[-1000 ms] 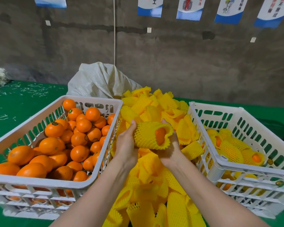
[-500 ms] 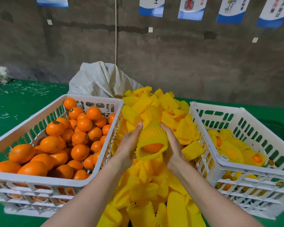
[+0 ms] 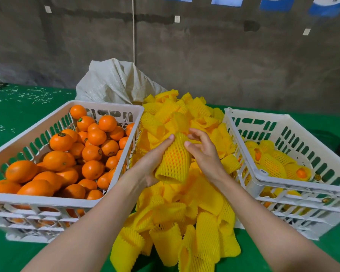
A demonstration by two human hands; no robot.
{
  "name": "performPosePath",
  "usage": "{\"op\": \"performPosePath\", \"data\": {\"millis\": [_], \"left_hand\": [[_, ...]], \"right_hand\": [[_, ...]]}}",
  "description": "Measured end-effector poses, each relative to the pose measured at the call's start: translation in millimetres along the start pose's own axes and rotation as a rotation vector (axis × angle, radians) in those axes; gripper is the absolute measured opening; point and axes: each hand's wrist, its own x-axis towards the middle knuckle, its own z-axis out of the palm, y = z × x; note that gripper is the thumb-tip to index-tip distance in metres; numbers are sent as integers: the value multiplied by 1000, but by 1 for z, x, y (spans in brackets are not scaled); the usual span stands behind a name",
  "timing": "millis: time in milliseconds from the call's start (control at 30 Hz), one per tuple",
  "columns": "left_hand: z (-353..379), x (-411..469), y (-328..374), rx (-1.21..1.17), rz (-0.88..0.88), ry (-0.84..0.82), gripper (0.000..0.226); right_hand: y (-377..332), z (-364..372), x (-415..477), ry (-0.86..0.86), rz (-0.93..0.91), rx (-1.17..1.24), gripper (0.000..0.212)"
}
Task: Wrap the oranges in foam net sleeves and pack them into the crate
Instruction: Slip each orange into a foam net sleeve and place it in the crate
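A sleeved orange (image 3: 174, 160), its orange skin showing through the yellow foam net, is upright over the pile of empty sleeves (image 3: 186, 213). My left hand (image 3: 152, 161) grips it from the left, with the thumb up its side. My right hand (image 3: 204, 154) is at its right side; the thumb touches the net and the fingers are loosely curled off it. The left white crate (image 3: 47, 200) is full of bare oranges (image 3: 92, 154). The right white crate (image 3: 263, 174) holds several wrapped oranges (image 3: 273, 163).
A pale woven sack (image 3: 116, 83) slumps behind the sleeve pile. Everything sits on a green table cover (image 3: 12, 118) strewn with white shreds at the far left. A grey wall stands behind.
The sleeve has been drawn fully over the orange and turned upright with its open end down. My right fingers have come off the net. The view has tilted down slightly.
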Motion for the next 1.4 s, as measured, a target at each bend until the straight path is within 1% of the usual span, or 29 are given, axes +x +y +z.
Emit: {"op": "performPosePath", "data": {"millis": [67,133,167,233,267,367,400,433,467,533,567,600,667,700,767,800,867,900,967,1033,1100,1167,1233,1333,1367,1400], "left_hand": [[0,0,0,125,27,145,78],[3,0,-3,230,77,257,88],[5,2,-4,251,94,274,89],[10,7,-5,266,102,287,83],[14,9,-5,269,96,293,78],[24,19,-5,273,67,318,67],[30,21,-6,249,67,302,60],[37,23,-6,196,73,259,55],[45,27,-6,126,67,191,54],[65,33,-4,-1,33,45,63],[77,37,-4,-51,31,0,66],[89,42,-5,-89,48,-25,64],[113,53,-15,-113,135,-7,53],[124,59,-21,-37,220,29,46],[142,72,-35,307,437,94,30],[150,79,-41,515,545,98,24],[164,98,-52,945,713,60,23],[170,106,-57,1129,760,32,22],[180,118,-63,1360,806,0,21],[184,124,-66,1447,855,33,19],[183,128,-68,1462,880,72,17],[182,128,-69,1468,893,87,16],[182,130,-71,1467,902,95,16],[181,131,-74,1460,906,111,17],[181,130,-75,1446,903,114,18],[180,129,-77,1431,898,114,18]], "right_hand": [[3,-1,-12,-41,-5,37,41],[5,3,-25,-145,-37,-1,48],[8,5,-30,-180,-64,-40,53],[10,8,-34,-180,-99,-119,57],[11,7,-34,-153,-96,-131,57],[8,1,-33,-81,-16,-86,50],[9,-1,-31,-53,5,-77,50],[9,-5,-29,-16,9,-84,51],[10,-10,-27,25,-5,-94,53],[9,-27,-24,106,-36,-102,55],[9,-38,-22,138,-46,-101,55],[10,-52,-20,168,-62,-103,54],[11,-82,-15,242,-105,-122,53],[13,-99,-11,290,-123,-136,53],[22,-137,3,399,-121,-194,53],[27,-158,11,449,-77,-240,53],[42,-199,30,503,80,-368,52],[53,-219,39,492,168,-457,53],[77,-252,58,383,325,-666,54],[99,-273,76,186,442,-892,56],[119,-280,92,35,472,-1038,62],[135,-277,103,13,464,-1053,72],[150,-273,110,3,473,-1007,80],[167,-278,110,-150,586,-996,87],[169,-282,107,-162,612,-1023,90],[168,-284,105,-131,607,-1067,93]]}}
